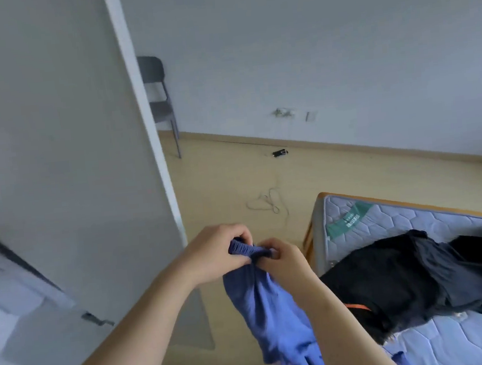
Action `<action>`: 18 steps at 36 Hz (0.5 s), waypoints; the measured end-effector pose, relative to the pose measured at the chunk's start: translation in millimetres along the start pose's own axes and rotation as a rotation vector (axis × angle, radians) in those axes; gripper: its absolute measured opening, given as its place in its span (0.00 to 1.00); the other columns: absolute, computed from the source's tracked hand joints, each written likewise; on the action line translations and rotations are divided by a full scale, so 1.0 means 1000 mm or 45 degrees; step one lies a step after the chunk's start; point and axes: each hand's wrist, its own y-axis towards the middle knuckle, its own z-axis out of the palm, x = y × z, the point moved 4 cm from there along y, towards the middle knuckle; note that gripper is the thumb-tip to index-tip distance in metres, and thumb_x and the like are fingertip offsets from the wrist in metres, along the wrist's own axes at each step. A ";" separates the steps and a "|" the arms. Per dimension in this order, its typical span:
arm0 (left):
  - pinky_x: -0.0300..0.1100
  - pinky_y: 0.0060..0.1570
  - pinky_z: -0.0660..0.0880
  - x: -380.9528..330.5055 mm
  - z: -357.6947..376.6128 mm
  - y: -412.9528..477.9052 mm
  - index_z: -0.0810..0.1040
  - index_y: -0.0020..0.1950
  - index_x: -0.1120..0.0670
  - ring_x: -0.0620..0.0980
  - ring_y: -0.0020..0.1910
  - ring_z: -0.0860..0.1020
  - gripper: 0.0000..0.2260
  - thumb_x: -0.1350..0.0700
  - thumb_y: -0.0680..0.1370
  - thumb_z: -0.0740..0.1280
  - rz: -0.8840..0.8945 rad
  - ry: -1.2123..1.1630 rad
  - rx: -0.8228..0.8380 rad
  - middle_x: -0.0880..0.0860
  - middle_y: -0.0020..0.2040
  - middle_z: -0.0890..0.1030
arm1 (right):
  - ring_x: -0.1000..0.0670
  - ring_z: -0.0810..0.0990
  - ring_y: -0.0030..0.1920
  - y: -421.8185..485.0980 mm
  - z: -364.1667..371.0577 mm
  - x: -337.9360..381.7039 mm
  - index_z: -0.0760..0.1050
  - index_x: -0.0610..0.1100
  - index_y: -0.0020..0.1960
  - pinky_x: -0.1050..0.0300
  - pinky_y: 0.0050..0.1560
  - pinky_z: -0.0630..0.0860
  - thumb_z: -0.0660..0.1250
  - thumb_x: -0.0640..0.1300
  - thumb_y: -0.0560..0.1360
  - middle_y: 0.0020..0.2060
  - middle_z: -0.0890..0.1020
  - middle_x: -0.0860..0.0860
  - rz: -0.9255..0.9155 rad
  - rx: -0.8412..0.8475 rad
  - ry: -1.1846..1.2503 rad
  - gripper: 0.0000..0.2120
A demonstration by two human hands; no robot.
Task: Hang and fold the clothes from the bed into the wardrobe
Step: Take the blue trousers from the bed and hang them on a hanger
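While both hands pinch its bunched top edge, left hand (215, 252) and right hand (282, 259) almost touching, the blue garment (271, 311) hangs straight down from the fingers, long axis vertical, just beside the bed (384, 215) with dark clothes (404, 272).

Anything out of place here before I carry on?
Yes: a thin looped cord lies loose on the floor beyond the bed corner, near a small black device by the wall; a tripping risk.
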 end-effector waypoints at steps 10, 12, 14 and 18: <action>0.33 0.31 0.64 0.067 -0.062 -0.089 0.66 0.35 0.43 0.41 0.31 0.69 0.15 0.58 0.72 0.69 -0.225 0.166 -0.272 0.45 0.33 0.73 | 0.45 0.71 0.43 -0.015 0.094 0.059 0.70 0.52 0.27 0.55 0.43 0.66 0.66 0.43 0.64 0.35 0.73 0.52 -0.238 0.098 -0.287 0.09; 0.32 0.30 0.62 0.078 -0.077 -0.105 0.66 0.37 0.45 0.42 0.34 0.70 0.12 0.57 0.72 0.68 -0.282 0.247 -0.358 0.44 0.34 0.72 | 0.49 0.71 0.37 -0.019 0.112 0.071 0.73 0.45 0.33 0.57 0.39 0.68 0.67 0.39 0.68 0.32 0.73 0.49 -0.236 0.253 -0.239 0.06; 0.31 0.31 0.62 0.088 -0.093 -0.122 0.67 0.40 0.48 0.46 0.37 0.72 0.09 0.56 0.72 0.68 -0.324 0.311 -0.461 0.45 0.37 0.73 | 0.53 0.66 0.31 -0.022 0.129 0.084 0.67 0.44 0.32 0.62 0.32 0.63 0.67 0.38 0.70 0.28 0.69 0.51 -0.273 0.356 -0.227 0.11; 0.37 0.33 0.64 0.102 -0.127 -0.160 0.66 0.41 0.50 0.50 0.40 0.72 0.07 0.56 0.74 0.65 -0.392 0.483 -0.618 0.48 0.41 0.75 | 0.54 0.64 0.30 -0.024 0.165 0.109 0.67 0.43 0.33 0.65 0.29 0.61 0.69 0.41 0.71 0.27 0.66 0.52 -0.391 0.510 -0.243 0.13</action>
